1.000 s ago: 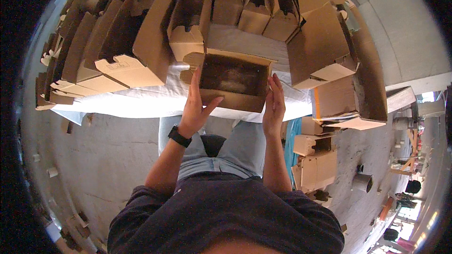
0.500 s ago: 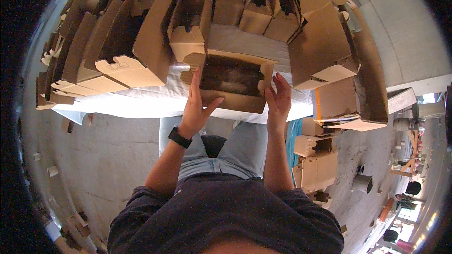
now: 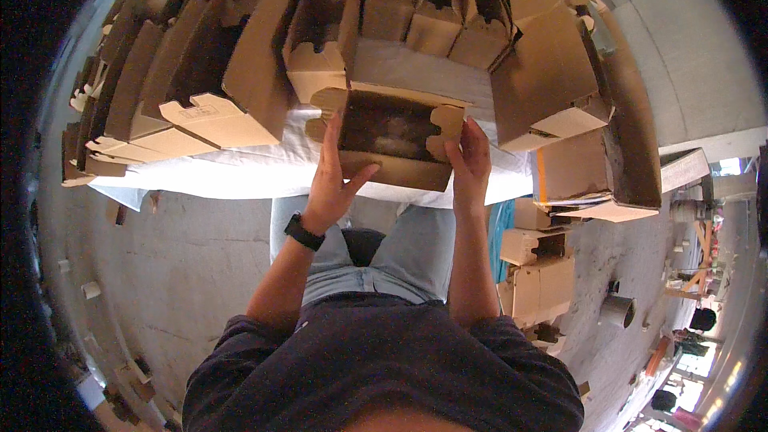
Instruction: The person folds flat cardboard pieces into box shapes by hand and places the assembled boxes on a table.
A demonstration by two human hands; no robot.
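An open cardboard box (image 3: pixel 404 175) with a dark inside lies in front of me at the near edge of a white-covered table (image 3: pixel 216 180). My left hand (image 3: pixel 330 184) grips its near left corner, thumb on the front wall and fingers along the left end. A notched flap (image 3: pixel 328 99) sticks outward there. At the right end, my right hand (image 3: pixel 472 162) holds the box by its other notched flap (image 3: pixel 448 124), which leans inward over the opening. The thumb lies against this flap, with the fingers on its outer side.
Open cardboard boxes (image 3: pixel 228 116) stand in a row on the left, and more boxes (image 3: pixel 432 32) line the back. Larger boxes (image 3: pixel 552 84) stand at the right. Further boxes (image 3: pixel 540 288) are stacked beside my right leg, next to a blue sheet (image 3: pixel 502 232).
My right hand has moved slightly left against the box's right end. The flap there has tipped inward over the opening. My left hand has stayed in place.
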